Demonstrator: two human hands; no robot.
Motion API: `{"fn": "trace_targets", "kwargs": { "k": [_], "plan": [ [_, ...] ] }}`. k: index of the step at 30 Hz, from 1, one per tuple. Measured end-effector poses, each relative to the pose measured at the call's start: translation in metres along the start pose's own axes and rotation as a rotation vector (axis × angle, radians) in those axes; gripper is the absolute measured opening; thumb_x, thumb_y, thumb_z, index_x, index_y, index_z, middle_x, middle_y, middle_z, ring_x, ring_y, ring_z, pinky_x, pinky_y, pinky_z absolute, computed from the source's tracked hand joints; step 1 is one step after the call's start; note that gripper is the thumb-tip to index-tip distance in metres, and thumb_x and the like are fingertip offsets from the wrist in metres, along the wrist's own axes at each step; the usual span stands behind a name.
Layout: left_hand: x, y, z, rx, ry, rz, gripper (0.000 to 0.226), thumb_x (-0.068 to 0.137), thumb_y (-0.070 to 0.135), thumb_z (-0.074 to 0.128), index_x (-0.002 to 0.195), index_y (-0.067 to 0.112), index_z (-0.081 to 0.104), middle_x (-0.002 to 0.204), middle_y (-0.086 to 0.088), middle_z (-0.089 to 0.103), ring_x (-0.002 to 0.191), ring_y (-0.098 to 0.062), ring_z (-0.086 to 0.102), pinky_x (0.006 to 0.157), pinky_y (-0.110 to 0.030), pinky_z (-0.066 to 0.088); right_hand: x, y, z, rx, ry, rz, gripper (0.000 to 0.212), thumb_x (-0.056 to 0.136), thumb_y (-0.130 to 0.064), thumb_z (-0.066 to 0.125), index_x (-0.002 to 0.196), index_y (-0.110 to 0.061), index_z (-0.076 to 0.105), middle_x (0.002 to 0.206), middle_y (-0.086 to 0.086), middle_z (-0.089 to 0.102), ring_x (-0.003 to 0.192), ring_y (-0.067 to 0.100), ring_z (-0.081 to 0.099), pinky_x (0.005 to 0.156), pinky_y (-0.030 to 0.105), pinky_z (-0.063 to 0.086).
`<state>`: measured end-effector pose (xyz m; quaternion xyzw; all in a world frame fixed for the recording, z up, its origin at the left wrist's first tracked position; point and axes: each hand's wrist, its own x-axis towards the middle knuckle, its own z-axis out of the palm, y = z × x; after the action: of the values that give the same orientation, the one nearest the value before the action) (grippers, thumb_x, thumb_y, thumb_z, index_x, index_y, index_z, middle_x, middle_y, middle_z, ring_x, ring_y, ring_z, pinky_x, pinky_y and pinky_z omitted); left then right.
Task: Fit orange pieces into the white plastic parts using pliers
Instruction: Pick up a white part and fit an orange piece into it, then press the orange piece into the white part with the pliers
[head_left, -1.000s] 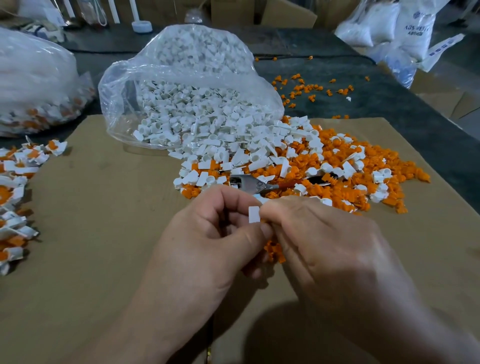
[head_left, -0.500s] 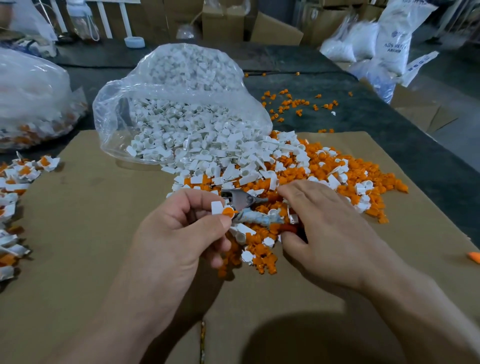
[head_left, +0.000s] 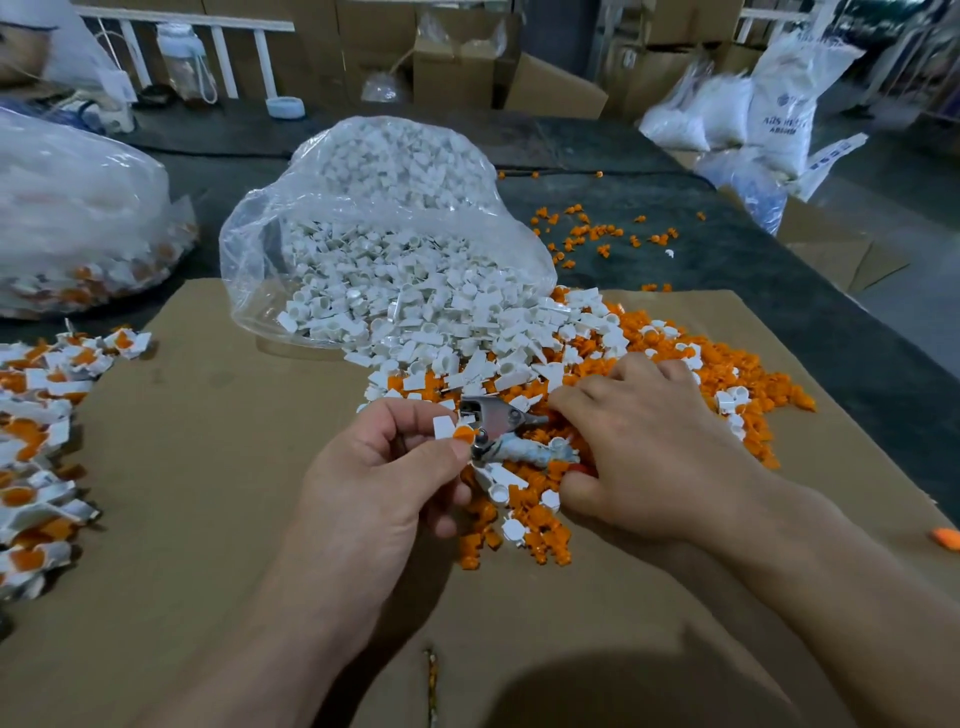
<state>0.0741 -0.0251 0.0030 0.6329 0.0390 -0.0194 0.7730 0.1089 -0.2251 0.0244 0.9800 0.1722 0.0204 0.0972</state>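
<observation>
My left hand (head_left: 384, 483) pinches a small white plastic part with an orange piece (head_left: 453, 430) seated in it, between thumb and forefinger. The part sits right at the jaws of the metal pliers (head_left: 493, 422), which lie on the mixed pile. My right hand (head_left: 644, 447) covers the pliers' handles, with fingers over them and the thumb curled underneath; the handles are mostly hidden. Loose orange pieces (head_left: 535, 525) and white parts (head_left: 467, 322) lie heaped together just behind and under both hands.
A clear bag of white parts (head_left: 395, 228) lies open behind the pile. Assembled white-and-orange parts (head_left: 36, 457) line the left side of the cardboard sheet (head_left: 208, 493). Another filled bag (head_left: 78, 218) sits far left. Stray orange pieces (head_left: 592, 234) dot the dark table.
My right hand left the white part and dropped onto the pliers' handles. My left hand carried the part, now showing an orange piece, to the pliers' jaws.
</observation>
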Motion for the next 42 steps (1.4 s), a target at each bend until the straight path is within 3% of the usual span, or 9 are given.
{"fn": "trace_targets", "kwargs": {
  "k": [6,10,12,14,16,22,27,33,42],
  "plan": [
    [0.002,-0.005,-0.004,0.021,-0.013,0.019,0.021,0.085,0.008,0.072,0.081,0.029,0.074,0.064,-0.003,0.066,0.056,-0.014,0.059,0.045,-0.020,0.046,-0.001,0.011,-0.005,0.126,0.117,0.076,0.037,0.073,-0.053,0.037,0.095,-0.025,0.050,0.077,-0.008,0.050,0.071,0.014,0.042,0.068,0.035,0.042],
    [0.003,-0.004,-0.002,-0.043,-0.013,0.034,0.023,0.080,0.007,0.074,0.079,0.029,0.075,0.065,-0.004,0.065,0.057,-0.012,0.061,0.044,-0.019,0.045,-0.014,0.018,-0.013,0.332,0.225,0.153,0.033,0.076,-0.052,0.044,0.100,-0.029,0.046,0.086,-0.014,0.049,0.078,0.009,0.045,0.064,0.025,0.041],
    [0.002,-0.001,0.000,-0.114,-0.020,0.049,0.016,0.069,0.013,0.077,0.076,0.027,0.075,0.064,-0.004,0.063,0.055,-0.011,0.060,0.042,-0.019,0.044,-0.027,0.016,-0.016,0.445,0.292,0.178,0.034,0.077,-0.063,0.046,0.099,-0.037,0.043,0.084,-0.024,0.045,0.077,0.000,0.047,0.062,0.015,0.035],
    [0.001,0.002,0.002,-0.187,-0.036,0.057,0.014,0.061,0.017,0.075,0.073,0.025,0.075,0.063,-0.005,0.061,0.054,-0.011,0.059,0.040,-0.019,0.043,-0.038,0.011,-0.016,0.505,0.281,0.169,0.041,0.073,-0.075,0.044,0.098,-0.043,0.041,0.086,-0.029,0.045,0.081,-0.006,0.047,0.063,0.013,0.033],
    [-0.001,0.005,0.004,-0.214,-0.060,0.072,0.015,0.061,0.016,0.074,0.074,0.024,0.075,0.062,-0.004,0.060,0.053,-0.011,0.059,0.039,-0.019,0.044,-0.046,0.007,-0.014,0.478,0.230,0.124,0.040,0.072,-0.071,0.046,0.101,-0.042,0.047,0.090,-0.026,0.048,0.084,-0.001,0.046,0.066,0.012,0.031],
    [-0.004,0.002,0.006,-0.210,-0.079,0.099,0.017,0.065,0.009,0.070,0.081,0.016,0.074,0.060,-0.003,0.056,0.051,-0.013,0.057,0.039,-0.020,0.042,-0.050,0.003,-0.013,0.412,0.155,0.029,0.042,0.070,-0.056,0.036,0.104,-0.036,0.052,0.093,-0.018,0.053,0.084,0.007,0.048,0.069,0.014,0.035],
    [-0.004,0.001,0.005,-0.109,-0.089,0.140,0.022,0.068,0.000,0.079,0.084,0.015,0.073,0.061,-0.004,0.056,0.050,-0.013,0.058,0.040,-0.021,0.044,-0.053,0.005,-0.011,0.459,0.180,0.024,0.042,0.073,-0.051,0.044,0.110,-0.034,0.054,0.099,-0.015,0.055,0.090,0.010,0.052,0.073,0.031,0.047],
    [-0.006,-0.002,0.006,-0.063,-0.075,0.189,0.015,0.071,0.012,0.072,0.080,0.024,0.075,0.063,-0.003,0.060,0.053,-0.011,0.058,0.043,-0.021,0.045,-0.055,0.008,-0.010,0.457,0.163,-0.016,0.042,0.073,-0.053,0.045,0.109,-0.035,0.054,0.098,-0.015,0.054,0.089,0.010,0.051,0.073,0.034,0.048],
    [-0.006,-0.002,0.006,-0.038,-0.042,0.230,0.016,0.072,0.012,0.071,0.079,0.026,0.075,0.061,0.000,0.060,0.051,-0.010,0.057,0.043,-0.020,0.045,-0.057,0.004,-0.008,0.472,0.242,-0.013,0.038,0.076,-0.050,0.047,0.109,-0.033,0.058,0.098,-0.013,0.060,0.087,0.007,0.047,0.076,0.024,0.041]
  ]
}}
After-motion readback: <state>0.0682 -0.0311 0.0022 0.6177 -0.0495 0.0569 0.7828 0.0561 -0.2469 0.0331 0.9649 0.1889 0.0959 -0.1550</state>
